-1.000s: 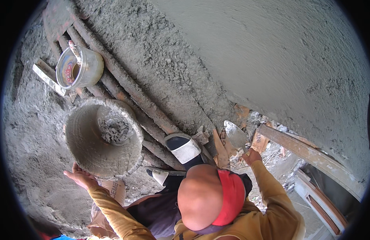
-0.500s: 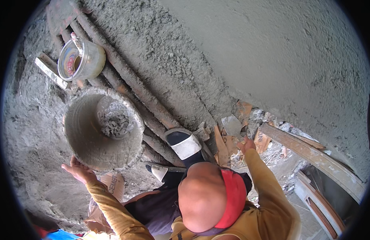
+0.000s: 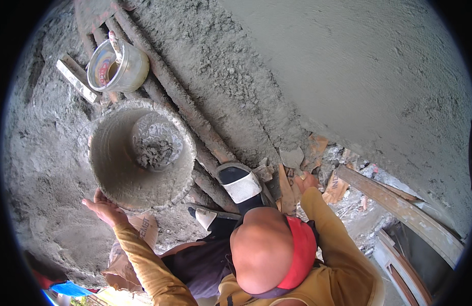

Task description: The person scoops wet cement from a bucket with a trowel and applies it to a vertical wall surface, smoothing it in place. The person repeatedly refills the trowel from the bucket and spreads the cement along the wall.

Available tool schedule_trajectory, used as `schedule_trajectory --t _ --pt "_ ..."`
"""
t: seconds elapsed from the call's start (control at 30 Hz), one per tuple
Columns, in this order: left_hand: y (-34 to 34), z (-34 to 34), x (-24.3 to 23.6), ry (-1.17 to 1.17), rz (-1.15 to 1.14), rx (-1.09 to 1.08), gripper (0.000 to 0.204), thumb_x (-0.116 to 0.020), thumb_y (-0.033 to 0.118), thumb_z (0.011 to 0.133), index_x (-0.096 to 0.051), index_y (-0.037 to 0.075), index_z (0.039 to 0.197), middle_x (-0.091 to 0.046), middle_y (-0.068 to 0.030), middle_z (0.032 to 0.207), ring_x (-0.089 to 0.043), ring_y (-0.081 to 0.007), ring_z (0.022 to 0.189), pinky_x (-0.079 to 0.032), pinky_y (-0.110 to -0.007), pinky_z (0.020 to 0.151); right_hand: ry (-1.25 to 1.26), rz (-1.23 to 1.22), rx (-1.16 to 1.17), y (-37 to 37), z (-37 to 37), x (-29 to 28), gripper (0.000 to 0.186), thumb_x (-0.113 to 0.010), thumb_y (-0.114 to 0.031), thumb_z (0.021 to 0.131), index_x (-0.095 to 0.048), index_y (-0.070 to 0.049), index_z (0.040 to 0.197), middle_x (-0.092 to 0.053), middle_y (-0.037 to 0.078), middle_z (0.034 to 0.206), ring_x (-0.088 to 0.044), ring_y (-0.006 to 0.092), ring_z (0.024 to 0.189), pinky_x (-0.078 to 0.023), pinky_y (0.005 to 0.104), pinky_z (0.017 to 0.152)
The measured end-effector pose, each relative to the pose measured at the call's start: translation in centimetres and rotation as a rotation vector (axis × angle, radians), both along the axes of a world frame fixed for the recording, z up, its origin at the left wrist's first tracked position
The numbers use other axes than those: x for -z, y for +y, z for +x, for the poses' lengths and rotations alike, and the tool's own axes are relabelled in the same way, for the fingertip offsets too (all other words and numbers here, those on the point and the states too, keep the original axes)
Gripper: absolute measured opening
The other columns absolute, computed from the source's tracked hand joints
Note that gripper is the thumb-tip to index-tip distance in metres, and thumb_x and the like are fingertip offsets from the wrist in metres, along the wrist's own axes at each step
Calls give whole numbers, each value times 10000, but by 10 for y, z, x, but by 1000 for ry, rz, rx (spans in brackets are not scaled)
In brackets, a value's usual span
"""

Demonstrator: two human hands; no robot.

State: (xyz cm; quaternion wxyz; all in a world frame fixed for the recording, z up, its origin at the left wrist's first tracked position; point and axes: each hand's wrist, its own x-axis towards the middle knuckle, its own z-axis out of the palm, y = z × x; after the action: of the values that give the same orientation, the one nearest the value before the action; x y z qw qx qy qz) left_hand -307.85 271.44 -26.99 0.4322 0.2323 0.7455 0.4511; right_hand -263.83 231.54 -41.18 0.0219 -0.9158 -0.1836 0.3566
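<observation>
A mortar-crusted bucket [image 3: 111, 173] leans with its mouth facing me, a little wet mortar [image 3: 157, 153] at its bottom. My left hand [image 3: 107, 210] is at its near rim, fingers curled against the edge and partly hidden by it. On the right, my right hand [image 3: 307, 181] is closed round the handle of a trowel [image 3: 291, 157]. The grey blade points away from me, above torn brown paper [image 3: 287, 188] and beside the mortar-covered slope.
Rusty pipes [image 3: 180, 97] run diagonally behind the bucket. A clear plastic pail [image 3: 134, 69] with a brush stands there, beside a pale metal channel [image 3: 77, 79]. Smooth wet plaster [image 3: 358, 66] fills the upper right. Boards [image 3: 399, 206] lie at right; a cement bag [image 3: 139, 234] sits near my left forearm.
The whole view has shifted, so the bucket and pail appear farther right and higher. My right hand has moved slightly left with the trowel. My left hand stays at the bucket's rim.
</observation>
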Motion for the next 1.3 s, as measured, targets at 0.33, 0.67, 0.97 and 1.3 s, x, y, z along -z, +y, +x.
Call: schedule_trajectory --t 0.33,0.67,0.97,1.3 --pt "1 20 -5 -29 16 20 760 -203 590 901 -538 -71 1069 -597 -175 1010 -552 -262 972 -430 -346 896 26 75 -14 53 4 3 489 -608 -397 711 -595 6 987 -602 268 904 -572 410 892 -448 437 771" --pt "1 29 -7 -73 8 -7 719 -279 586 892 -549 -65 1034 -597 -176 1009 -557 -263 957 -431 -361 885 -94 87 64 78 3 37 438 -615 -400 719 -602 -42 969 -619 230 875 -579 411 867 -450 450 735" --pt "3 23 -8 -103 21 40 731 -296 599 887 -549 -68 1046 -612 -162 1005 -580 -233 933 -449 -324 864 -72 57 78 122 7 21 441 -610 -401 731 -590 -33 972 -610 239 890 -572 408 876 -447 448 737" --pt "-7 41 -25 17 58 -24 674 -324 537 914 -532 -83 1077 -607 -138 993 -569 -207 920 -437 -301 863 -79 184 59 101 -1 -15 413 -624 -384 734 -592 -60 988 -620 215 855 -589 392 811 -454 435 714"
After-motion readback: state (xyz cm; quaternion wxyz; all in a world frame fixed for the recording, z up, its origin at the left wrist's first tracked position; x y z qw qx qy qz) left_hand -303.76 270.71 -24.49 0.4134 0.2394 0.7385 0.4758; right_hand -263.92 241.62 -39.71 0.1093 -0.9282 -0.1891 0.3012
